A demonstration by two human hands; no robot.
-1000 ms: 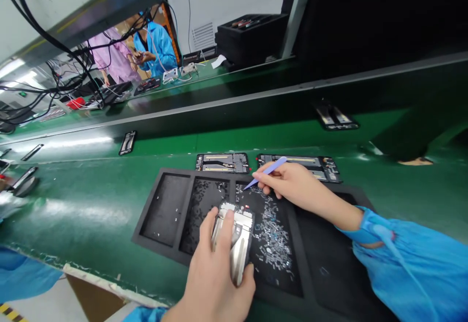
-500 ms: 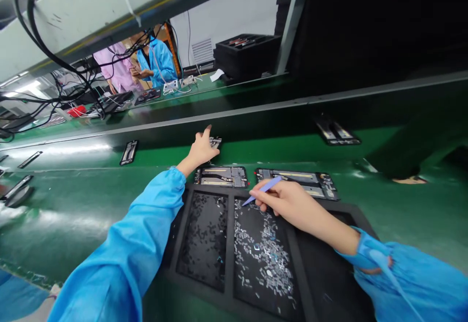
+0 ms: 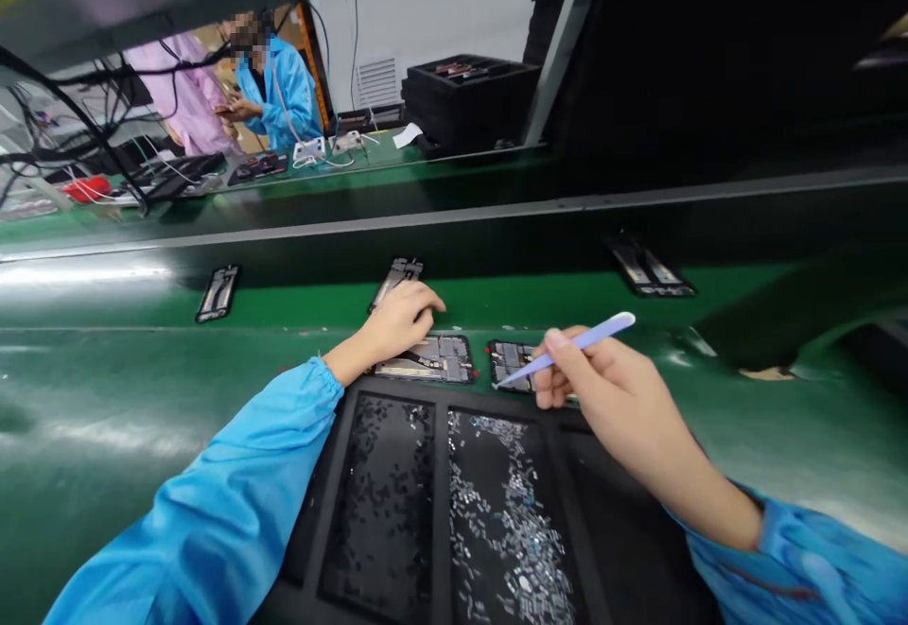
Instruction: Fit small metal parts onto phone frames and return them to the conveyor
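My right hand (image 3: pixel 617 379) pinches purple tweezers (image 3: pixel 585 339). Their tip is at the near left corner of an opened phone (image 3: pixel 509 356), which my fingers partly cover; whether the tip holds a piece is too small to tell. My left hand (image 3: pixel 403 321) has loosely bent fingers and nothing in them. It hovers over or rests on a second opened phone (image 3: pixel 446 360), while another opened phone (image 3: pixel 398 272) lies just behind it. Below both hands is a black foam tray (image 3: pixel 441 493) with small silvery pieces (image 3: pixel 532 540) in one compartment and dark pieces (image 3: pixel 387 483) in the one beside it.
More opened phones lie on the green surface, one at left (image 3: pixel 218 293) and one at right (image 3: pixel 649 268). Behind a low ledge stand stacked black trays (image 3: pixel 464 105), cables (image 3: pixel 106 143) and two people, one in a blue sleeve (image 3: pixel 298 95). A grey post (image 3: pixel 571 43) rises behind.
The tweezers have risen from the silvery pieces to the right phone's corner. My left hand has drawn back from the rear phone toward the nearer one. The view has shifted slightly.
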